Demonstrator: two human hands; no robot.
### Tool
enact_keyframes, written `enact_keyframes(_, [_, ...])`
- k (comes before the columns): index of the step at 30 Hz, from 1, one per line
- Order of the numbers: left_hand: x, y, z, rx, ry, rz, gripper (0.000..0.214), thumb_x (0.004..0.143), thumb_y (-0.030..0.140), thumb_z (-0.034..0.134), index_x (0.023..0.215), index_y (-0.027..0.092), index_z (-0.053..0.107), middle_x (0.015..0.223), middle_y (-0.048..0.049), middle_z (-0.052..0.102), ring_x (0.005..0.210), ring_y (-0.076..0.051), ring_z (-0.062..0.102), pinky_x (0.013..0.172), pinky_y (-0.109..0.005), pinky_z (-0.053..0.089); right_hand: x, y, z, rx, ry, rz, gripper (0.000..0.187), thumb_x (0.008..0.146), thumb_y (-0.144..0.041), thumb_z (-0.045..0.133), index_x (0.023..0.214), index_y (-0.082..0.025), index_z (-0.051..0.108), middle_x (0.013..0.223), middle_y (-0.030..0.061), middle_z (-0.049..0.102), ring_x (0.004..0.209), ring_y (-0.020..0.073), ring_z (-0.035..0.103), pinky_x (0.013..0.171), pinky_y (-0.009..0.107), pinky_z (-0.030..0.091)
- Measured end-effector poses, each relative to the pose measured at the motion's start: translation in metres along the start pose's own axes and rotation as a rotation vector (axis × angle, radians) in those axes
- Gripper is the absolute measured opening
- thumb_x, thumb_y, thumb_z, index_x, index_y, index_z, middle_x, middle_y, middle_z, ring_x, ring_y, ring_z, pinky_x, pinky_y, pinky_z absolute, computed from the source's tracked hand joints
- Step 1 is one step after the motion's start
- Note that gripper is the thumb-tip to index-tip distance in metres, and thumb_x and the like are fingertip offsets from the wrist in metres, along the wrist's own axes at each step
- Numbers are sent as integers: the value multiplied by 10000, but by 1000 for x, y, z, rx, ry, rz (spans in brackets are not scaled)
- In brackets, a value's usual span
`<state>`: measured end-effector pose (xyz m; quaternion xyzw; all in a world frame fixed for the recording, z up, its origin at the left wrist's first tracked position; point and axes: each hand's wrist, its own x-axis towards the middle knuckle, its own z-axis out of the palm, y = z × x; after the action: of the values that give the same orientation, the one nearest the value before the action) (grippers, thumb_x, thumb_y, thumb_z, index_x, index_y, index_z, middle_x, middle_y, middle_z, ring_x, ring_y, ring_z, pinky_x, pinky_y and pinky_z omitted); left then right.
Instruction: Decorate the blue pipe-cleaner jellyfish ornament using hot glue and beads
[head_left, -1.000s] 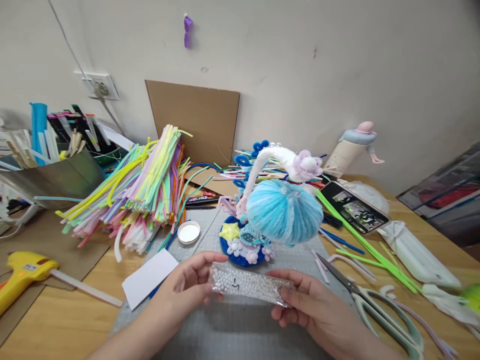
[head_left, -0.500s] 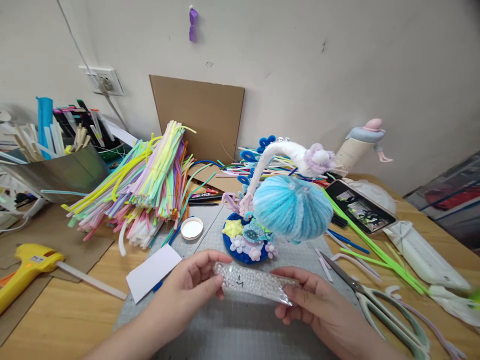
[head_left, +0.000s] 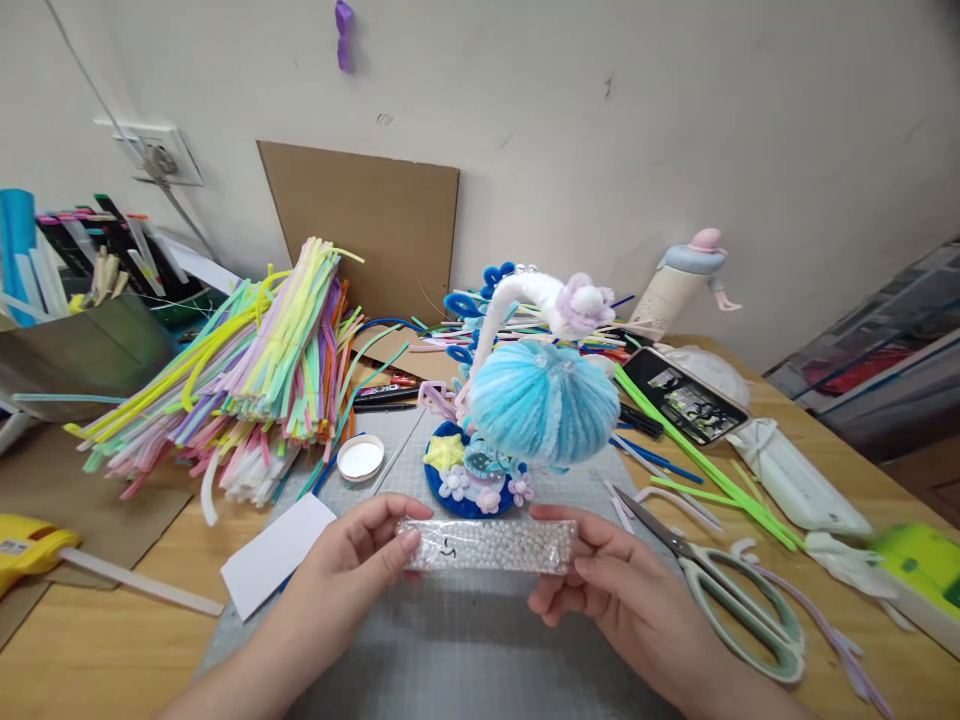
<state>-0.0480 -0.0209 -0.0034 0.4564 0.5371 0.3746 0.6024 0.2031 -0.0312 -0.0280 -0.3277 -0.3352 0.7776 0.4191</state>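
Observation:
A clear plastic bag of small pearly beads (head_left: 487,547), with a black mark on it, is held level above the grey cutting mat (head_left: 465,650). My left hand (head_left: 364,555) pinches its left end between thumb and fingers. At the right end, my right hand (head_left: 611,570) grips it the same way. Just behind the bag stands a fuzzy pipe-cleaner lamp-shaped craft with a pale blue ribbed shade (head_left: 546,405), a white curved arm and a dark blue round base (head_left: 435,480). Small flowers and a yellow star sit on that base.
Pipe cleaners (head_left: 277,370) lie piled at the left, beside a yellow glue gun (head_left: 34,550). A white card (head_left: 277,555) and a round white lid (head_left: 360,457) rest on the mat. Scissors (head_left: 739,600), a phone (head_left: 684,395) and green pipe cleaners (head_left: 697,460) are at the right. Cardboard (head_left: 367,230) leans against the wall.
The bag of beads, tilted down to the right before, is now nearly level and pulled straight between both hands. The view has turned slightly right, shifting the scene leftward.

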Motion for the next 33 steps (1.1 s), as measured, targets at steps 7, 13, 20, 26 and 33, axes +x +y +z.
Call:
enact_keyframes(7, [3, 2, 2, -78, 9, -97, 397, 648, 484, 708, 875, 165, 639, 660, 15, 593, 575, -109, 533, 549, -217, 424, -2, -1, 0, 51, -52, -26, 405, 815, -246, 536, 1206, -139, 559, 792, 130, 730, 752, 257, 693, 654, 360, 483])
enact_keyframes(13, [3, -2, 1, -116, -32, -130, 393, 709, 481, 659, 914, 148, 627, 595, -3, 623, 554, -117, 545, 544, -214, 411, 0, -2, 1, 60, -9, -7, 320, 872, -298, 512, 1141, -149, 599, 746, 110, 722, 718, 253, 699, 628, 347, 490])
enact_keyframes(20, [4, -1, 0, -170, -60, -187, 386, 714, 458, 667, 927, 139, 622, 596, -18, 641, 542, -119, 554, 538, -217, 420, -2, -2, 1, 51, -9, -5, 296, 871, -324, 545, 1106, -158, 615, 759, 96, 718, 721, 241, 698, 635, 343, 499])
enact_keyframes(26, [2, -1, 1, -155, -40, -215, 386, 705, 451, 670, 923, 137, 623, 587, -20, 634, 529, -121, 556, 532, -220, 425, -3, -2, 1, 58, -23, -4, 256, 868, -292, 547, 1075, -163, 625, 786, 90, 710, 735, 236, 698, 646, 337, 510])
enact_keyframes(33, [5, -5, 1, -64, -10, -169, 394, 694, 477, 657, 910, 152, 608, 630, 0, 605, 559, -126, 547, 546, -236, 433, -1, -2, 3, 190, -52, 93, 215, 892, -260, 499, 1079, -198, 586, 826, 81, 712, 785, 228, 704, 642, 302, 533])
